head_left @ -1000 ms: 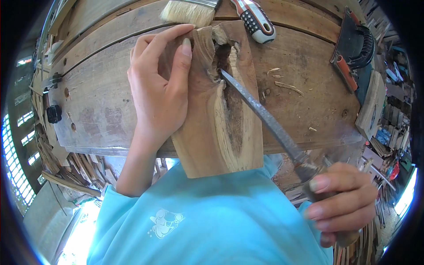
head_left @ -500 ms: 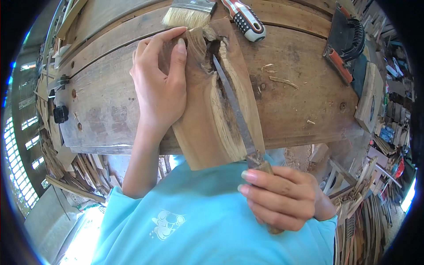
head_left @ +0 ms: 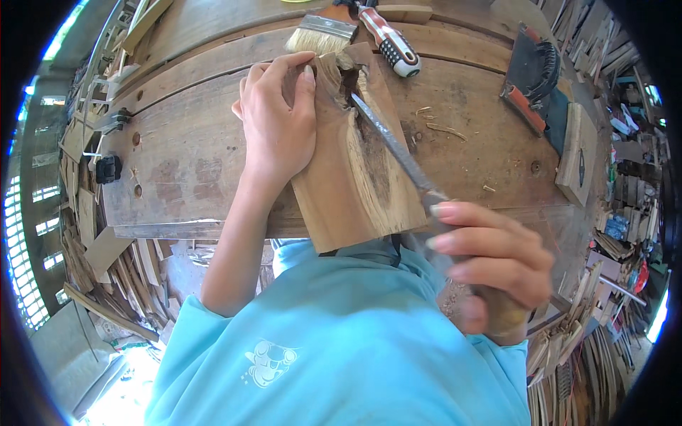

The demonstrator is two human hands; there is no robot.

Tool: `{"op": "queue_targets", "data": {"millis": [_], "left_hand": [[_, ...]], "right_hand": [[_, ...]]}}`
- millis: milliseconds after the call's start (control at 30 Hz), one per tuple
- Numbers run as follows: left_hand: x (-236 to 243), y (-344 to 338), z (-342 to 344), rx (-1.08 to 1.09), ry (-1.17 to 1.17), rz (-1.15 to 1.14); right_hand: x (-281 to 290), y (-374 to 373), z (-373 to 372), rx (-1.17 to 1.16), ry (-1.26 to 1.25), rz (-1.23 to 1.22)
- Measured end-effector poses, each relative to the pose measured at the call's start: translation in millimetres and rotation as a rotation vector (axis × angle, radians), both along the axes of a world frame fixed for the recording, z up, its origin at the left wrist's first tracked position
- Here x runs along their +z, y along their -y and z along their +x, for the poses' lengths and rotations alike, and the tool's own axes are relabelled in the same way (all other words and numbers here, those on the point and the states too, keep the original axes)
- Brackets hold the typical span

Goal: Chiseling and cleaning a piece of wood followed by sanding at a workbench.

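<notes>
A flat wooden slab (head_left: 334, 213) lies on the workbench and juts over its near edge. It has a ragged hollow at its far end and a rough, pale-edged groove running toward me. My left hand (head_left: 278, 121) grips the slab's far left side, thumb on top and fingers along the edge. In my right hand (head_left: 497, 263), off the slab's near right corner, is the handle of a long tapered metal file (head_left: 394, 145). The file slants across the groove with its tip at the hollow. Motion blurs the right hand, and its fingers partly cover the handle.
Beyond the slab lie a wide paintbrush (head_left: 323, 34) and a tool with a red, white and dark handle (head_left: 391, 42). Wood shavings (head_left: 446, 130) are scattered to the right on the workbench (head_left: 469, 170). A black-gripped tool with orange edges (head_left: 529, 85) and a wooden block (head_left: 579, 156) stand farther right.
My right hand has swung to the right and a little away from me, so the file lies more slanted. The left hand keeps its hold on the slab. The whole view has shifted slightly.
</notes>
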State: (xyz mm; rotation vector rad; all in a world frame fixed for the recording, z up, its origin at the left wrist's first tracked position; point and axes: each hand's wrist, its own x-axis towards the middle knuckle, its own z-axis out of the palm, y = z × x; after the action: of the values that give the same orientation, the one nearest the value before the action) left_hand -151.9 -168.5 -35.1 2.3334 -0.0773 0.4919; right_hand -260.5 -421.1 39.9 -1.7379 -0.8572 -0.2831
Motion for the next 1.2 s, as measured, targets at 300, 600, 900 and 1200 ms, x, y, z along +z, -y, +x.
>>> {"op": "queue_targets", "data": {"millis": [300, 600, 900, 1200], "left_hand": [[7, 3, -5, 0.068, -0.082, 0.056], [18, -26, -58, 0.219, -0.145, 0.176], [62, -51, -93, -0.656, -0.117, 0.540], [53, -22, -29, -1.010, -0.080, 0.797]], "right_hand": [[-24, -4, -34, -0.169, 0.032, 0.100], [-65, 51, -41, -0.268, -0.079, 0.443], [-98, 60, -1, -0.109, -0.262, 0.656], [-107, 54, -3, -0.157, -0.452, 0.741]]}}
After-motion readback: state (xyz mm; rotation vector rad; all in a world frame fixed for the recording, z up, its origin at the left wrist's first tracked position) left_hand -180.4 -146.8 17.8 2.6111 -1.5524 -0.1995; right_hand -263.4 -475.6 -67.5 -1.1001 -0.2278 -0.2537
